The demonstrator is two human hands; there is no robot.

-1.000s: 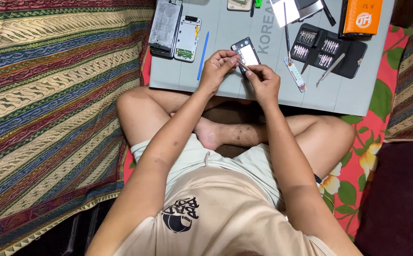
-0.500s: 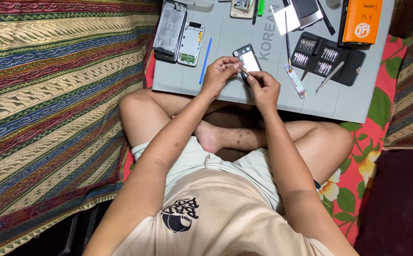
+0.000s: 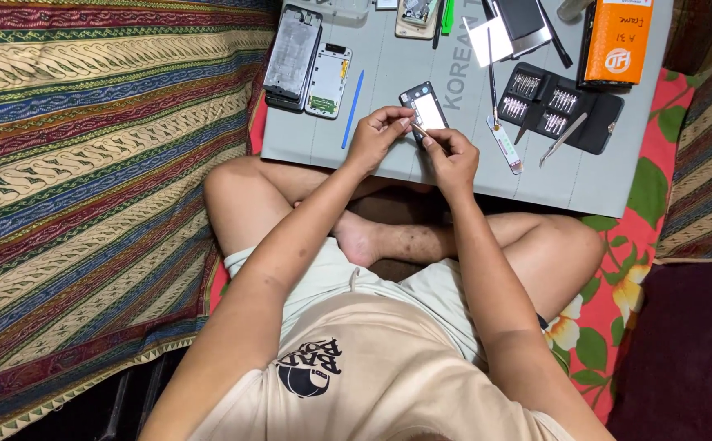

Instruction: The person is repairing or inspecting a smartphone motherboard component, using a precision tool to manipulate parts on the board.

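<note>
Steadying the small phone part (image 3: 424, 110) with pinching left hand (image 3: 378, 137), the right hand (image 3: 451, 157) grips a thin tool (image 3: 419, 131) against it on the grey mat (image 3: 454, 175).

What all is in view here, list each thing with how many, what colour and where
phone part: 1, black and white, under both hands
phone shells: 2, grey and white, mat's left
blue stick: 1, blue, beside the shells
bit case: 1, black, mat's right
tweezers: 1, silver, on the case's edge
orange box: 1, orange, top right
grey mat: 1, grey, before the knees
striped cloth: 1, multicoloured, left
left hand: on the part
right hand: holds a thin tool, type unclear
</note>
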